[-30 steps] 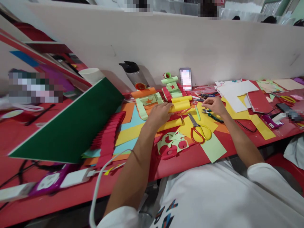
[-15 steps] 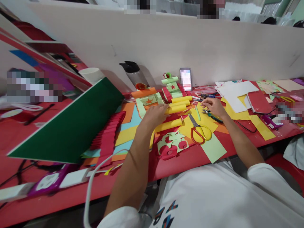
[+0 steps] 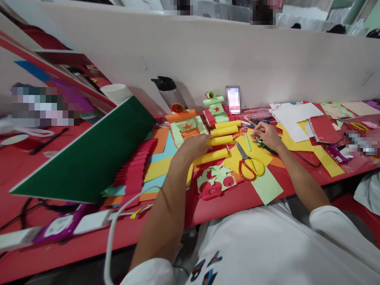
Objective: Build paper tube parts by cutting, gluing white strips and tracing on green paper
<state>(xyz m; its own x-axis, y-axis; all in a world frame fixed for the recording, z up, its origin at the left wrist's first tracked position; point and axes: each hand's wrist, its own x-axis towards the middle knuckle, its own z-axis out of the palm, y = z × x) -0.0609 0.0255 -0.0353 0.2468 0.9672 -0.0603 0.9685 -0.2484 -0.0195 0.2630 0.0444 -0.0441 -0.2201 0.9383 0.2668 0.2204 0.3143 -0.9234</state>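
Note:
My left hand reaches over the coloured paper, its fingers closed at the left end of a yellow paper roll. More yellow rolls lie beside it, one nearer me and two farther off. My right hand hovers over yellow sheets, fingers curled together; whether they hold anything is too small to tell. Just below it are pliers with dark handles and a thin light green strip. Scissors with red and yellow handles rest on the paper between my hands.
A green board leans at the left beside pleated red paper. Behind stand paper figures with stars, a bottle and a phone against a white partition. Cut-out scraps lie near the front edge. White sheets are at the right.
The yellow roll at my left hand has shifted slightly toward me, away from the two farther rolls. My right hand has stayed nearly still. The view has moved a little.

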